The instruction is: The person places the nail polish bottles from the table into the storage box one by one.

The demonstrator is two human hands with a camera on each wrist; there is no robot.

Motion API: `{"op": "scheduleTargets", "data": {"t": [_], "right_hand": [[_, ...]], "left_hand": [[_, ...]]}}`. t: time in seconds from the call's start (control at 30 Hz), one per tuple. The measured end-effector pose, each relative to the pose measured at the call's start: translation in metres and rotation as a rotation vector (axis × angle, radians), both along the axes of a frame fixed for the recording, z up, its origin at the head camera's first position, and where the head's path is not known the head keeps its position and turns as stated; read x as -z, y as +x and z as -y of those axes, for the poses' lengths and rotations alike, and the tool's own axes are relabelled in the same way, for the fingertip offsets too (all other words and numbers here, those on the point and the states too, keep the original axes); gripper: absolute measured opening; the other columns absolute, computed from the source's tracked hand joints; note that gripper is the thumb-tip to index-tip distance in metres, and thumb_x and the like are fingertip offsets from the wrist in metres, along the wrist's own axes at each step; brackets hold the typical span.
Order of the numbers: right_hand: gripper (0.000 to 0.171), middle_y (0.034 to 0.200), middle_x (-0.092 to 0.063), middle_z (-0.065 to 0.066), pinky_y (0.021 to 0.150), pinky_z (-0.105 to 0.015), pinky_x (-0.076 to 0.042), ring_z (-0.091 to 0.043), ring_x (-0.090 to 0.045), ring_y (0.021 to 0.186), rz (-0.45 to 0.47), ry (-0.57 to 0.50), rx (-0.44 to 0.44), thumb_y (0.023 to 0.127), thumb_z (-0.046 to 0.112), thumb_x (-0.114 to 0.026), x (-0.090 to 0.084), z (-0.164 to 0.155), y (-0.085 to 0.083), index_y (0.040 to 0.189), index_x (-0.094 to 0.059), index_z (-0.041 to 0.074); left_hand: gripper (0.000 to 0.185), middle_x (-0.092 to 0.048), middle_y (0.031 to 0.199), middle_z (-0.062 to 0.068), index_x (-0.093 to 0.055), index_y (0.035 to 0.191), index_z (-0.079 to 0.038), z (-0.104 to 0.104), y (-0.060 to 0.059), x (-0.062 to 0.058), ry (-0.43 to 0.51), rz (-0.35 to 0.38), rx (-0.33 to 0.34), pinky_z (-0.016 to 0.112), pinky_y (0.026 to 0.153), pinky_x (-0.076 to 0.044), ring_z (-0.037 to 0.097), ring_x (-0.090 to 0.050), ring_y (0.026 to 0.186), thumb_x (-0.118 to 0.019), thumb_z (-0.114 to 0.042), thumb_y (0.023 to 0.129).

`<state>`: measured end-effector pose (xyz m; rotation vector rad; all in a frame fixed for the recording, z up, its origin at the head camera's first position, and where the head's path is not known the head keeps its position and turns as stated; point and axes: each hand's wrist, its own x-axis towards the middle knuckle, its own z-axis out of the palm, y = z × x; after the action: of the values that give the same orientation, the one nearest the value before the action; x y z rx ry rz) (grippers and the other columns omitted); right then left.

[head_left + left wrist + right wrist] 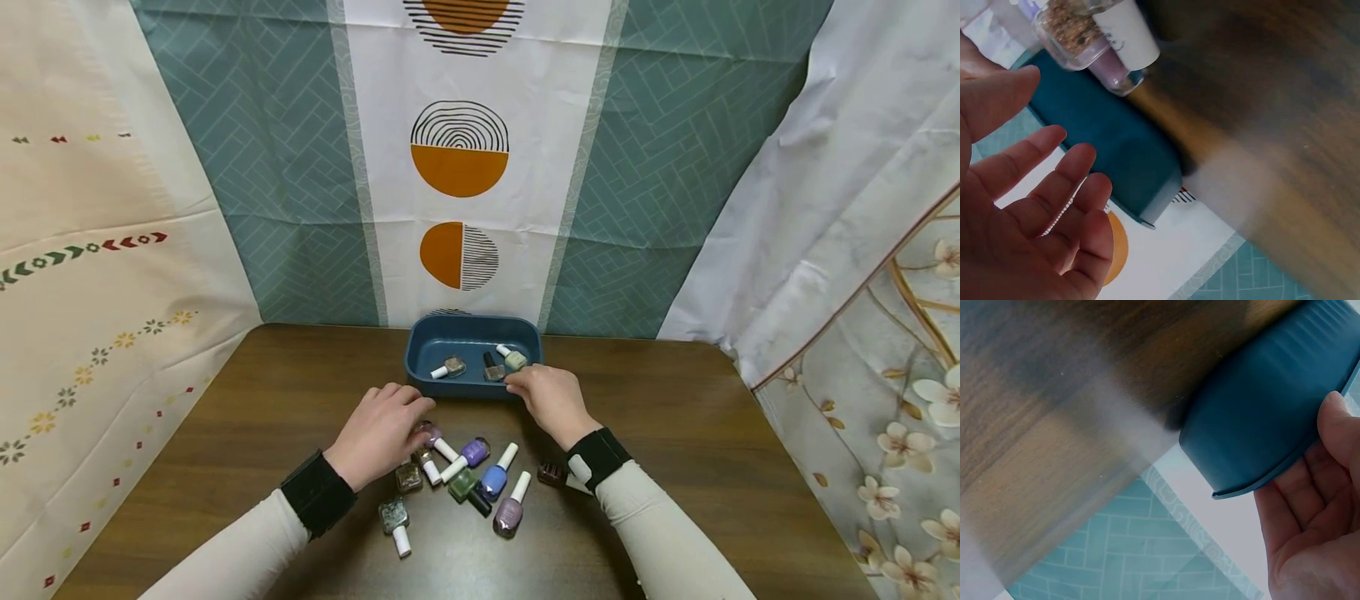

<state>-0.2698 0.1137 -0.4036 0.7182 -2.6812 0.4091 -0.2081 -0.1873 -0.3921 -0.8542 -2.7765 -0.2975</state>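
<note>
My right hand (557, 402) grips the front right rim of a dark blue tray (468, 390), thumb (1334, 415) on the outer wall and fingers over the rim. Three nail polish bottles lie in the tray: a glittery one (454, 366), a black-capped one (492, 371) and a pale green one (514, 359). My left hand (382, 433) hovers in front of the tray with loosely bent fingers, its palm holding nothing in the left wrist view. Right by its thumb are a purple bottle with a white cap (444, 448) and a copper-glitter bottle (1072, 31).
Several more nail polish bottles lie on the brown table (315, 367), among them a violet (476, 452), a blue (493, 481), a green (462, 485), a mauve (508, 515) and a grey-glitter one (393, 515). A dark red bottle (551, 474) lies beside the right wrist. Patterned cloth (307, 167) hangs behind.
</note>
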Motion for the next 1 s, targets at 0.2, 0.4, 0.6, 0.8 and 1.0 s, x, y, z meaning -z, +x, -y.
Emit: {"op": "scheduleTargets", "data": {"t": [0.2, 0.4, 0.6, 0.8, 1.0], "right_hand": [[0.011, 0.095, -0.081, -0.002, 0.07, -0.045, -0.062, -0.022, -0.076, 0.086, -0.007, -0.004, 0.001, 0.099, 0.017, -0.084, -0.001, 0.0, 0.0, 0.109, -0.088, 0.017], [0.011, 0.095, -0.081, -0.002, 0.069, -0.044, -0.061, -0.022, -0.076, 0.086, -0.002, 0.003, 0.003, 0.1, 0.017, -0.083, -0.001, 0.0, 0.001, 0.109, -0.088, 0.017], [0.011, 0.095, -0.081, -0.002, 0.069, -0.043, -0.061, -0.021, -0.076, 0.087, 0.002, 0.01, 0.007, 0.1, 0.018, -0.083, -0.001, 0.0, 0.0, 0.11, -0.088, 0.017], [0.011, 0.095, -0.081, -0.002, 0.07, -0.044, -0.061, -0.021, -0.076, 0.087, -0.001, 0.011, 0.008, 0.1, 0.018, -0.083, 0.0, 0.0, 0.0, 0.109, -0.088, 0.017], [0.011, 0.096, -0.081, -0.003, 0.071, -0.045, -0.062, -0.022, -0.077, 0.088, 0.019, 0.009, 0.01, 0.101, 0.018, -0.083, 0.0, 0.0, 0.001, 0.11, -0.088, 0.017]], "left_hand": [[0.043, -0.074, 0.125, 0.011, -0.079, 0.13, -0.01, -0.001, 0.0, 0.006, -0.014, 0.092, -0.016, 0.053, 0.098, -0.052, 0.033, -0.064, 0.116, -0.092, -0.03, 0.094], [0.041, -0.073, 0.127, 0.012, -0.078, 0.131, -0.01, -0.003, 0.002, 0.007, -0.021, 0.123, -0.022, 0.056, 0.101, -0.052, 0.035, -0.064, 0.118, -0.089, -0.03, 0.097], [0.042, -0.073, 0.127, 0.011, -0.078, 0.132, -0.01, -0.003, 0.002, 0.006, -0.011, 0.137, 0.014, 0.056, 0.104, -0.052, 0.034, -0.064, 0.119, -0.089, -0.031, 0.097], [0.039, -0.073, 0.123, 0.009, -0.079, 0.128, -0.011, -0.005, 0.001, 0.003, -0.006, 0.147, 0.078, 0.055, 0.102, -0.052, 0.032, -0.063, 0.117, -0.09, -0.03, 0.096], [0.036, -0.073, 0.119, 0.006, -0.082, 0.123, -0.013, -0.013, -0.002, 0.004, -0.051, 0.146, 0.138, 0.05, 0.097, -0.052, 0.029, -0.062, 0.113, -0.094, -0.029, 0.092]]}}
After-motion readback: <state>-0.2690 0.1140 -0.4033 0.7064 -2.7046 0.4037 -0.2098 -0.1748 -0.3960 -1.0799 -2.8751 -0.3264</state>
